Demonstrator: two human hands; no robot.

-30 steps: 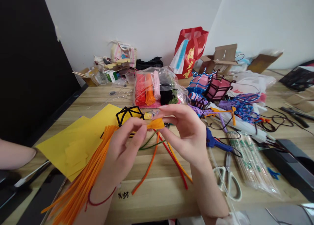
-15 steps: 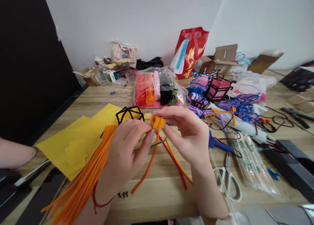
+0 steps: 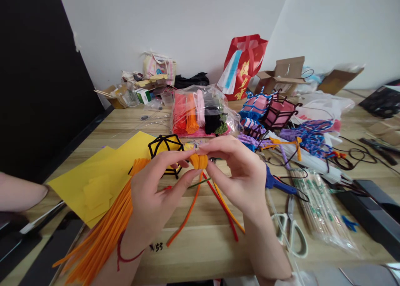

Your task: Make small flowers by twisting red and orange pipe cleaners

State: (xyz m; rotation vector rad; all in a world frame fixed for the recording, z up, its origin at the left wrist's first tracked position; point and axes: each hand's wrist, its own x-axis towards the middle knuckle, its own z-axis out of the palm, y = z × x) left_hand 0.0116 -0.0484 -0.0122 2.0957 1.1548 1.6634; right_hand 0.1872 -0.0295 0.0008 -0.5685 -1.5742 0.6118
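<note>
Both my hands are raised over the wooden table (image 3: 203, 244) and pinch a small coil of orange pipe cleaner (image 3: 199, 161) between them. My left hand (image 3: 154, 194) grips the coil's left side with thumb and fingers. My right hand (image 3: 240, 173) closes on its right side. The coil's loose orange tail (image 3: 184, 217) hangs down to the table. Under the hands lie red and green pipe cleaners (image 3: 223, 209). A bundle of orange pipe cleaners (image 3: 106, 232) fans out at the lower left.
Yellow paper sheets (image 3: 93, 182) and a black wire frame (image 3: 165, 146) lie left of the hands. Scissors (image 3: 290, 232), a blue glue gun (image 3: 278, 184) and bagged sticks (image 3: 318, 207) lie right. A bag of coloured pipe cleaners (image 3: 200, 111) sits behind. Another person's arm (image 3: 21, 192) rests at the far left.
The orange coil has been turned and wound tighter between my fingers. My left hand's fingers shifted from under the coil to its left side.
</note>
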